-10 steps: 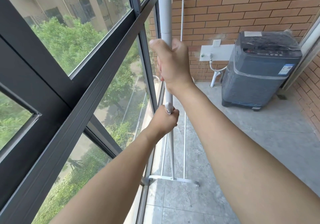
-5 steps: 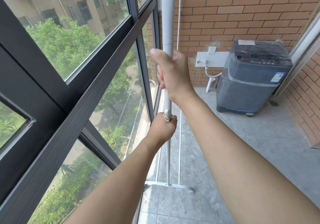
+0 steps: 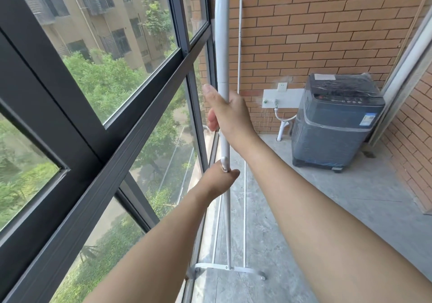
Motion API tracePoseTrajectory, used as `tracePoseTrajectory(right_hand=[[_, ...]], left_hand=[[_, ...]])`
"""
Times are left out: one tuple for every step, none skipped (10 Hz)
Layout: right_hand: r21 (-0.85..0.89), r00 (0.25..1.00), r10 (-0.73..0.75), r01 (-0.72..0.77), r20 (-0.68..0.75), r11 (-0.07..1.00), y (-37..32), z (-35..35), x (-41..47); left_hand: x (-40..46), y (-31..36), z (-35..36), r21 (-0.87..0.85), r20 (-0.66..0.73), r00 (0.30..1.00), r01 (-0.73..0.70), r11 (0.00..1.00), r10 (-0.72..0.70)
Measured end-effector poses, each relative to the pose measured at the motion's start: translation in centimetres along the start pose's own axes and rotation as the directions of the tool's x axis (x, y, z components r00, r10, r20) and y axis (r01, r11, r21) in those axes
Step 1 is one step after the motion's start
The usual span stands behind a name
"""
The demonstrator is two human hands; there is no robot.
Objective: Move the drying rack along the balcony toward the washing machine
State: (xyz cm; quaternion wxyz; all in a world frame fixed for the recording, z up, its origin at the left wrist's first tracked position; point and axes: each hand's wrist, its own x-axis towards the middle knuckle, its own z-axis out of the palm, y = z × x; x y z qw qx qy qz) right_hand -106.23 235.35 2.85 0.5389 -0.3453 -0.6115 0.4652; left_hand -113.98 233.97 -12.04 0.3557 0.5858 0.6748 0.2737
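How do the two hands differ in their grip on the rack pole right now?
The right hand grips the drying rack pole higher up, thumb pointing up along it; the left hand grips lower, just under a joint in the pole. The right arm reaches in from the right, the left from below. Both are closed around the same upright white pole.

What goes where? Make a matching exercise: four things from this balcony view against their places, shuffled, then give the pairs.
Things:
1. right hand
2. left hand
3. dark grey plastic-wrapped washing machine
4. white metal foot bar of the drying rack

Places:
A. far corner by the brick wall
B. lower grip on the white pole
C. on the floor near the window
D. upper grip on the white pole

Pairs: 1-D, 2-B, 3-A, 4-C
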Motion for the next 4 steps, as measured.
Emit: tracePoseTrajectory(right_hand=[[-0.108,1.000,0.024,-0.022,0.013,0.994,0.4,-0.3,-0.8],[-0.154,0.999,0.031,-0.027,0.024,0.988,0.7,-0.8,-1.6],[-0.183,0.998,0.043,-0.036,0.035,0.982,0.5,-1.4,-2.1],[-0.185,0.998,0.064,-0.057,0.028,0.981,0.1,-2.0,-2.7]], left_hand=[[-0.4,0.5,-1.2,0.067,0.104,0.995,-0.012,0.998,0.005],[-1.0,1.0,-2.4,0.160,0.190,0.981,0.011,0.987,-0.041],[-1.1,1.3,-3.6,0.311,0.190,0.979,0.010,0.950,-0.072],[-2.0,1.7,-4.7,0.383,0.176,0.983,-0.019,0.923,-0.053]])
